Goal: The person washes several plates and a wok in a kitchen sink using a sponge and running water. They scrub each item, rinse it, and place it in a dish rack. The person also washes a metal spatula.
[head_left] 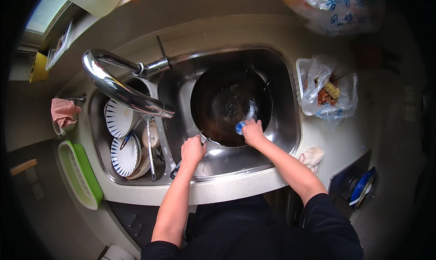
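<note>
A dark wok (224,96) lies in the right basin of a stainless steel double sink (282,123), its inside wet. My left hand (193,151) is closed around the wok's handle at the near left rim. Part of a black handle (175,170) shows below that hand, near the basin's front edge. My right hand (253,132) is inside the wok, at its near right side, gripping a small blue object (240,127). Fingers cover most of this object, so I cannot tell its exact kind. A whitish wet streak (251,108) shows just beyond my right hand.
A chrome faucet (126,93) arches over the left basin, which holds striped plates (124,157), bowls and utensils. On the right counter are a bag-lined tray (299,76) of food scraps and a cloth (311,157). A green-rimmed rack (83,178) stands left.
</note>
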The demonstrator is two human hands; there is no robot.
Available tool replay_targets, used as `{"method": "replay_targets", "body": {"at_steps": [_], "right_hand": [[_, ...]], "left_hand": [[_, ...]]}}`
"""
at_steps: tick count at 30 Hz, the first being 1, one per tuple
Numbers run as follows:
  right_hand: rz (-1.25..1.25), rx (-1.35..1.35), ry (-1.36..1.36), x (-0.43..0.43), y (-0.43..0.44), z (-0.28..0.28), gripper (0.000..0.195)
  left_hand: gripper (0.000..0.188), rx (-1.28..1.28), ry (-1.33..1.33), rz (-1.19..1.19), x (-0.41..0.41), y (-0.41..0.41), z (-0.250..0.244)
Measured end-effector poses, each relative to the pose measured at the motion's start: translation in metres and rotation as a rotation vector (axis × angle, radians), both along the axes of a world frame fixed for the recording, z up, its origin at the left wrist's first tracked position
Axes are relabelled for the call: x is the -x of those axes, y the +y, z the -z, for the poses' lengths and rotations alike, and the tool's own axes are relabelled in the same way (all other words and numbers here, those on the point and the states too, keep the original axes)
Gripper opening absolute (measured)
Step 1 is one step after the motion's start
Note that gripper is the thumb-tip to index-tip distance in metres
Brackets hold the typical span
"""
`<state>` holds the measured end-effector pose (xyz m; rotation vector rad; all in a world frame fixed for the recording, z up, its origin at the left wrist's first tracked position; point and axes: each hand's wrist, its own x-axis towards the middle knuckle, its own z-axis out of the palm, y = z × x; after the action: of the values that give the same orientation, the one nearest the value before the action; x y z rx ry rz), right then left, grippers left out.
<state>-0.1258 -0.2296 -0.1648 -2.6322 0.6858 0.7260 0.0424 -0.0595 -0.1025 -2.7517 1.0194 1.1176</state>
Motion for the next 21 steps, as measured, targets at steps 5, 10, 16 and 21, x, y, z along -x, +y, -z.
{"method": "replay_targets", "body": {"at_steps": [5,10,16,21], "right_hand": [[0.249,-0.640,-0.384,-0.057,0.034,0.012,0.013],[0.885,-0.965,-0.896,-0.143,0.043,0.034,0.019],[-0.001,-0.840,-0.514,-0.025,0.005,0.010,0.018],[0.089,-1.131,-0.573,-0.019,-0.001,-0.006,0.034]], "left_hand": [[0.023,-0.017,-0.017,0.045,-0.001,-0.005,0.004],[0.022,-0.033,-0.098,0.096,0.004,-0.016,0.000],[0.020,-0.007,-0.078,0.052,0.000,-0.010,0.009],[0.022,-0.027,-0.015,0.039,-0.002,-0.014,0.012]]}}
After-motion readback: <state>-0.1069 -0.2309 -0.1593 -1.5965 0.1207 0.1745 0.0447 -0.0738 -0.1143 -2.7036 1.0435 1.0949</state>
